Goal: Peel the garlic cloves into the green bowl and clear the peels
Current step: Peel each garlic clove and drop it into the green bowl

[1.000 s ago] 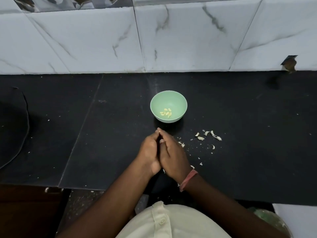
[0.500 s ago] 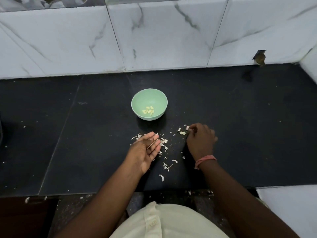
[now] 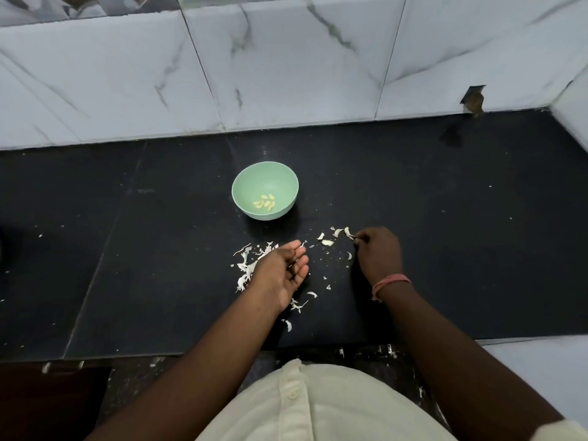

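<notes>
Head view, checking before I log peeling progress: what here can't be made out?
- Right hand: knuckles hide whether its fingers pinch a piece.
- Left hand: covers part of the peels.
- Green bowl: cloves too small to count surely.
- Left frame edge cuts a dark object.

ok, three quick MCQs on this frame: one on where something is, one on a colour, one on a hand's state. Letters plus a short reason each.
1. Where do the peeled cloves lie?
A. in the bowl
B. on the left palm
C. on the floor

2. What colour is the band on the right wrist?
A. blue
B. pink
C. black

3. How is the left hand?
A. clenched in a fist
B. gripping the bowl
C. open, palm up

Answers:
1 A: the peeled cloves sit at the bottom of the green bowl.
2 B: the band shows pink against the counter.
3 C: the left hand lies with fingers relaxed among the peels, while the right hand pinches at a peel scrap.
</notes>
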Motion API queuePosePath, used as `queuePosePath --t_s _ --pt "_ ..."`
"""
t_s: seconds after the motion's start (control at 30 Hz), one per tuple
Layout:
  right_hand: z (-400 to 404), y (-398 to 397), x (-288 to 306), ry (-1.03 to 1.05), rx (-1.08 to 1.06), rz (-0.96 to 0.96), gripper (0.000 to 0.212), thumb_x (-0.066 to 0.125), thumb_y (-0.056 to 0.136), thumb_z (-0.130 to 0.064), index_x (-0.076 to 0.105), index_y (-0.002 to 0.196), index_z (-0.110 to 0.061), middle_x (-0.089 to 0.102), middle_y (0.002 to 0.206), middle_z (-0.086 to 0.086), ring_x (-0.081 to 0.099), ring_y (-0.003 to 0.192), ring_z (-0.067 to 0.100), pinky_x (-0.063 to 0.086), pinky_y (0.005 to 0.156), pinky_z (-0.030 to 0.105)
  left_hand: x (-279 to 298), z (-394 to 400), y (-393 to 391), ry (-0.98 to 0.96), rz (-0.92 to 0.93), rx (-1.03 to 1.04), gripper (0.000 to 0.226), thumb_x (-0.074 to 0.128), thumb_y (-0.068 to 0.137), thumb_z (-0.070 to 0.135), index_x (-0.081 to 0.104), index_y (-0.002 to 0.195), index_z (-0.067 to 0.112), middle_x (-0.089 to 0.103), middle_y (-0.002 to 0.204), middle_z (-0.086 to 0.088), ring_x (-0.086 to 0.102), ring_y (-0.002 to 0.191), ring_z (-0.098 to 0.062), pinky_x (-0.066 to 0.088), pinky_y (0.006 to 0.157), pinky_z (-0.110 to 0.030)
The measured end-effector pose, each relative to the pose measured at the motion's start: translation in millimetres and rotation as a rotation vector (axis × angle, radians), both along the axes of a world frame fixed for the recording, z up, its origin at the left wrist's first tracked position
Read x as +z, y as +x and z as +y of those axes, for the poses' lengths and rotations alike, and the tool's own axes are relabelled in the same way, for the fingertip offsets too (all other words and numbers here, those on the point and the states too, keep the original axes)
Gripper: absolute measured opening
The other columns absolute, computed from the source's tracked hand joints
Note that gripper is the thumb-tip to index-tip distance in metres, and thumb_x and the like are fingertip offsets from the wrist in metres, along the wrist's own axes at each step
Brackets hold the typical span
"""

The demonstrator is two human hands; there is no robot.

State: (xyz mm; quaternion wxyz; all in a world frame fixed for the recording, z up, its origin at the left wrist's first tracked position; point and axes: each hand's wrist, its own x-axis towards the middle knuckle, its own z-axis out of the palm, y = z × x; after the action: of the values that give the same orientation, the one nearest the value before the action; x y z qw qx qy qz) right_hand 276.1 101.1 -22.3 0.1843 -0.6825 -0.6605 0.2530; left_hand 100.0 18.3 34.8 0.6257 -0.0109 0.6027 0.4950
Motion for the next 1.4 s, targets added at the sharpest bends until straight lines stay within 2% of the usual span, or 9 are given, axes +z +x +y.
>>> queuePosePath --t_s 0.27,0.4,0.57,0.7,0.87,0.97,1.1,1.2,1.4 --pt "-10 -1 -1 0.076 0.121 -0.122 0.014 0.053 0.088 0.000 0.062 0.078 -0.003 0.060 0.088 0.018 0.055 0.084 0.033 0.030 0.067 0.032 -7 -6 9 -0.023 0.025 -0.034 0.028 0.043 0.101 0.009 0.069 0.106 0.017 0.070 0.088 0.003 0.062 0.074 -0.010 0.051 0.069 -0.024" --pt "-14 -7 -12 0.150 0.139 -0.110 0.021 0.050 0.083 -0.002 0.069 0.089 -0.007 0.060 0.088 0.016 0.055 0.081 0.034 0.030 0.068 0.030 -6 -7 9 -0.019 0.044 -0.039 0.029 0.042 0.101 0.008 0.069 0.103 0.017 0.069 0.089 0.002 0.062 0.074 -0.010 0.051 0.067 -0.024" --pt "-15 -27 -10 0.296 0.289 -0.163 0.030 0.030 0.080 -0.024 0.059 0.079 -0.019 0.061 0.084 0.006 0.053 0.082 0.025 0.030 0.074 0.031 -7 -10 10 -0.019 0.049 -0.042 0.029 0.041 0.101 0.007 0.068 0.098 0.017 0.068 0.088 0.002 0.060 0.072 -0.010 0.050 0.068 -0.024" --pt "-18 -40 -10 0.260 0.315 -0.141 0.018 0.052 0.094 -0.012 0.067 0.084 -0.010 0.059 0.090 0.012 0.053 0.086 0.030 0.037 0.075 0.033 -7 -13 10 -0.018 0.052 -0.036 0.029 0.041 0.101 0.007 0.068 0.096 0.017 0.067 0.087 0.002 0.059 0.072 -0.010 0.050 0.068 -0.024" --pt "-17 -46 -7 0.193 0.311 -0.101 0.012 0.057 0.090 -0.004 0.065 0.084 -0.010 0.059 0.092 0.012 0.056 0.089 0.031 0.037 0.074 0.033 -9 -15 8 -0.005 0.062 -0.039 0.027 0.043 0.100 0.005 0.068 0.097 0.017 0.067 0.088 0.001 0.060 0.072 -0.011 0.051 0.068 -0.024" --pt "-31 -50 4 0.223 0.284 0.065 0.013 0.056 0.088 -0.001 0.064 0.090 -0.010 0.063 0.093 0.009 0.055 0.088 0.025 0.040 0.073 0.034 -13 -15 6 0.043 0.093 -0.043 0.021 0.052 0.098 0.001 0.068 0.097 0.014 0.068 0.084 -0.002 0.062 0.070 -0.012 0.055 0.067 -0.022" --pt "-50 -63 17 -0.059 0.179 0.474 0.016 0.061 0.088 -0.003 0.070 0.087 -0.016 0.070 0.074 -0.004 0.065 0.067 0.009 0.052 0.067 0.024 -18 -13 6 0.122 0.142 -0.025 0.012 0.061 0.095 0.000 0.070 0.095 0.008 0.069 0.079 -0.007 0.061 0.066 -0.012 0.056 0.065 -0.020" --pt "-53 -65 19 -0.166 0.121 0.642 0.018 0.063 0.090 0.002 0.066 0.092 -0.016 0.071 0.075 0.005 0.068 0.063 0.014 0.059 0.064 0.031 -21 -13 2 0.150 0.154 -0.007 0.010 0.065 0.091 -0.002 0.072 0.089 0.005 0.071 0.074 -0.008 0.064 0.062 -0.012 0.057 0.063 -0.018" --pt "-59 -59 27 -0.324 0.019 0.934 0.006 0.067 0.089 0.007 0.070 0.090 0.002 0.071 0.072 0.015 0.065 0.057 0.016 0.059 0.058 0.024 -26 -15 -6 0.181 0.084 -0.019 0.014 0.059 0.094 -0.005 0.069 0.088 0.002 0.070 0.072 -0.007 0.066 0.061 -0.010 0.056 0.059 -0.016"
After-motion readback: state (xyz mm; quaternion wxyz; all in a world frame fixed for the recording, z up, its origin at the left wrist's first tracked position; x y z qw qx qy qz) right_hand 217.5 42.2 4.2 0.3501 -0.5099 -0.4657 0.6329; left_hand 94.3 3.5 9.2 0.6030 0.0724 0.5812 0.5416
